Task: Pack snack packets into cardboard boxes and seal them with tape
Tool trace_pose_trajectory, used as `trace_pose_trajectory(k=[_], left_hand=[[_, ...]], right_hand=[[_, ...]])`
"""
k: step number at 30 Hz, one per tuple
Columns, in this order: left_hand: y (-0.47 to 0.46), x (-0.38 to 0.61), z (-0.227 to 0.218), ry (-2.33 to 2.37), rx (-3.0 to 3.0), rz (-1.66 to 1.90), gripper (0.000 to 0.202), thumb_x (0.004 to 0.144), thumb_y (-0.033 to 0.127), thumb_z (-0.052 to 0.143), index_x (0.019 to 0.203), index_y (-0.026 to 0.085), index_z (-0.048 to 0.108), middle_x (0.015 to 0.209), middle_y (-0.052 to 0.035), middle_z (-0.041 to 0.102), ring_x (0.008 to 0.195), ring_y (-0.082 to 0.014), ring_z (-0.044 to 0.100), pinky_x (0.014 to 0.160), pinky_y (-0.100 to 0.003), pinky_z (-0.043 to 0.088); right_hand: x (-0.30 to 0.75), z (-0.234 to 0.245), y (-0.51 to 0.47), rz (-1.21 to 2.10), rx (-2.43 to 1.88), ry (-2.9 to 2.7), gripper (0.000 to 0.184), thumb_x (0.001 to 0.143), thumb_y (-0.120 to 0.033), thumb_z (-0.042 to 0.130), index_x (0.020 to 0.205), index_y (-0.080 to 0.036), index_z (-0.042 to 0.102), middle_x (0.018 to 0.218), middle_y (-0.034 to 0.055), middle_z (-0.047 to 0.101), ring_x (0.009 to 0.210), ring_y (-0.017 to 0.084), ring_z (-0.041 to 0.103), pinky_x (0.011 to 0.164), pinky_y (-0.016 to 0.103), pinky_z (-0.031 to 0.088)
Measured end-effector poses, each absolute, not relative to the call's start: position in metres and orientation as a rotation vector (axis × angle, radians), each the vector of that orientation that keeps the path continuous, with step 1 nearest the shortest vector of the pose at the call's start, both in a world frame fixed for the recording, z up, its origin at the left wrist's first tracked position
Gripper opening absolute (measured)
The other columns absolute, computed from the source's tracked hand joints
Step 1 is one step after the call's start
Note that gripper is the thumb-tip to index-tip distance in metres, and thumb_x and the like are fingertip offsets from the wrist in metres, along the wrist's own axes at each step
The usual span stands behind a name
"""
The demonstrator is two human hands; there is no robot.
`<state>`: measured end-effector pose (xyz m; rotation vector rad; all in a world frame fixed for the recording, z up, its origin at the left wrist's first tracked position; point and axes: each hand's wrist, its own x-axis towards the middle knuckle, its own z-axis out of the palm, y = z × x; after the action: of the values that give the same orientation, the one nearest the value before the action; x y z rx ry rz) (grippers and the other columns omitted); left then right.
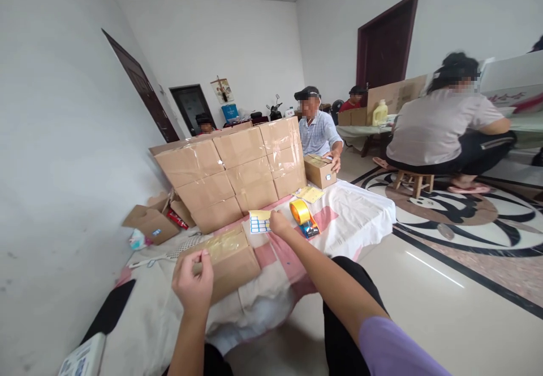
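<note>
Right hand point(278, 224) pinches sticker sheet point(259, 221) by edge above table point(360, 209), likely keeping its face uncovered. Left hand point(194, 277) at end of taped box point(233, 266), thumb and finger pressed together; can't tell if holding anything.

Bare hands: two, one left hand point(192, 281) and one right hand point(279, 223)
Sticker sheet point(258, 223): one, its stickers too small to count
Tape cutter with yellow tape point(300, 211): one
Taped box up close point(237, 269): one
Stacked cardboard boxes point(250, 167): nine fronts, three rows of three
Open box point(156, 223): one
Box by the far person point(326, 175): one
Fly swatter point(144, 262): one
Other people point(320, 133): at least four
Wooden stool point(418, 179): one
Yellow jug point(380, 113): one
Dark doors point(384, 45): three
</note>
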<state>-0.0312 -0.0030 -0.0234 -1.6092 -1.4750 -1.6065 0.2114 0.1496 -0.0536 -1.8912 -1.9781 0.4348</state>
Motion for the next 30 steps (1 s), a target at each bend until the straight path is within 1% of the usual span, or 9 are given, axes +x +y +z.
trace_pose_trajectory(k=[2, 5, 7, 13, 17, 19, 23, 27, 30], left_hand=[[-0.005, -0.033, -0.022, -1.492, -1.612, -1.612, 0.013, 0.087, 0.032, 0.061, 0.082, 0.020, 0.065, 0.075, -0.0035, 0.064, 0.075, -0.0197, 0.061, 0.079, -0.031, 0.046], [-0.006, -0.036, -0.023, -1.458, -1.640, -1.592, 0.011, 0.086, 0.030, 0.062, 0.082, 0.020, 0.065, 0.075, -0.0037, 0.064, 0.074, -0.0198, 0.060, 0.079, -0.031, 0.046], [-0.007, -0.036, -0.024, -1.444, -1.677, -1.565, 0.011, 0.086, 0.029, 0.063, 0.082, 0.020, 0.065, 0.074, -0.0039, 0.064, 0.073, -0.0197, 0.059, 0.079, -0.031, 0.046], [-0.010, -0.025, -0.021, -1.383, -1.720, -1.469, 0.011, 0.087, 0.027, 0.062, 0.079, 0.020, 0.065, 0.070, -0.0039, 0.064, 0.070, -0.0195, 0.058, 0.078, -0.032, 0.044], [-0.011, -0.015, -0.015, -1.280, -1.722, -1.402, 0.013, 0.087, 0.023, 0.063, 0.074, 0.020, 0.062, 0.065, -0.0022, 0.063, 0.065, -0.0180, 0.057, 0.072, -0.030, 0.042], [-0.011, -0.011, -0.013, -1.227, -1.725, -1.365, 0.012, 0.087, 0.020, 0.064, 0.075, 0.021, 0.061, 0.065, -0.0015, 0.064, 0.065, -0.0180, 0.058, 0.071, -0.030, 0.042], [-0.009, -0.009, -0.013, -1.173, -1.732, -1.335, 0.010, 0.087, 0.017, 0.064, 0.078, 0.021, 0.060, 0.065, -0.0008, 0.065, 0.065, -0.0181, 0.058, 0.071, -0.031, 0.041], [-0.010, -0.010, -0.013, -1.184, -1.716, -1.311, 0.012, 0.087, 0.018, 0.064, 0.077, 0.021, 0.060, 0.065, -0.0008, 0.065, 0.065, -0.0180, 0.059, 0.070, -0.031, 0.042], [-0.011, -0.012, -0.014, -1.199, -1.706, -1.301, 0.012, 0.088, 0.019, 0.063, 0.076, 0.021, 0.060, 0.065, -0.0010, 0.065, 0.065, -0.0182, 0.060, 0.071, -0.031, 0.042]], right_hand=[[0.220, -0.055, 0.149, 0.367, -1.841, -2.049, 0.035, 0.096, -0.009, 0.040, 0.127, -0.009, 0.056, 0.128, 0.0203, 0.060, 0.113, 0.025, 0.063, 0.095, 0.032, 0.048], [0.230, -0.059, 0.143, 0.239, -1.779, -2.144, 0.034, 0.094, -0.006, 0.039, 0.124, -0.009, 0.057, 0.131, 0.0221, 0.058, 0.127, 0.032, 0.052, 0.105, 0.042, 0.041], [0.236, -0.062, 0.139, 0.188, -1.739, -2.211, 0.036, 0.092, -0.003, 0.039, 0.123, -0.009, 0.056, 0.131, 0.0220, 0.058, 0.129, 0.033, 0.050, 0.107, 0.044, 0.038], [0.245, -0.078, 0.133, 0.187, -1.736, -2.338, 0.034, 0.094, -0.007, 0.042, 0.127, -0.008, 0.051, 0.116, 0.0208, 0.066, 0.105, 0.030, 0.066, 0.090, 0.039, 0.051], [0.244, -0.082, 0.130, 0.122, -1.758, -2.333, 0.037, 0.094, -0.003, 0.036, 0.128, -0.008, 0.050, 0.128, 0.0257, 0.058, 0.120, 0.031, 0.060, 0.094, 0.040, 0.050], [0.241, -0.084, 0.128, 0.122, -1.749, -2.342, 0.037, 0.094, -0.002, 0.036, 0.127, -0.009, 0.051, 0.130, 0.0251, 0.057, 0.119, 0.030, 0.061, 0.093, 0.039, 0.051], [0.236, -0.090, 0.129, 0.213, -1.751, -2.360, 0.030, 0.095, -0.007, 0.039, 0.120, -0.010, 0.057, 0.119, 0.0214, 0.066, 0.102, 0.027, 0.069, 0.085, 0.035, 0.053], [0.238, -0.089, 0.139, 0.318, -1.790, -2.311, 0.027, 0.095, -0.016, 0.044, 0.115, -0.009, 0.062, 0.113, 0.0215, 0.070, 0.100, 0.028, 0.070, 0.078, 0.032, 0.051], [0.246, -0.084, 0.146, 0.419, -1.764, -2.316, 0.021, 0.092, -0.022, 0.053, 0.100, -0.010, 0.068, 0.103, 0.0186, 0.073, 0.094, 0.026, 0.071, 0.073, 0.028, 0.049]])
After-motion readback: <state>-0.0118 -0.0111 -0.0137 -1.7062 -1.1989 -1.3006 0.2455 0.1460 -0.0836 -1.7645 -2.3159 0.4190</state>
